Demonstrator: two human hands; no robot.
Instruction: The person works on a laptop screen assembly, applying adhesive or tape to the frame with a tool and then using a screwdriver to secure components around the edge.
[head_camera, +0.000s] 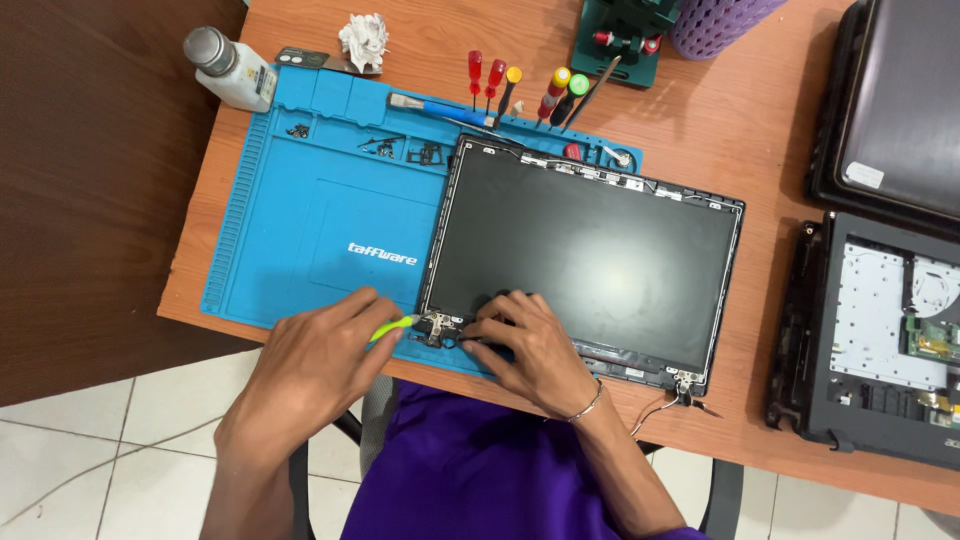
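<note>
A bare laptop screen panel (590, 250) lies in its dark frame on a blue work mat (300, 220). My left hand (315, 365) holds a screwdriver with a green-yellow handle (392, 327), its tip at the metal hinge (438, 325) on the panel's near-left corner. My right hand (525, 345) rests on the panel's near edge, its fingers pressing beside that hinge. A second hinge (686, 380) with loose wires sits at the near-right corner.
Several screwdrivers (520, 95) and a brush (435, 108) lie at the mat's far edge, with small screws (385, 147) in its trays. A white bottle (232, 70) and crumpled tissue (363, 40) stand far left. An opened laptop base (880, 340) sits right.
</note>
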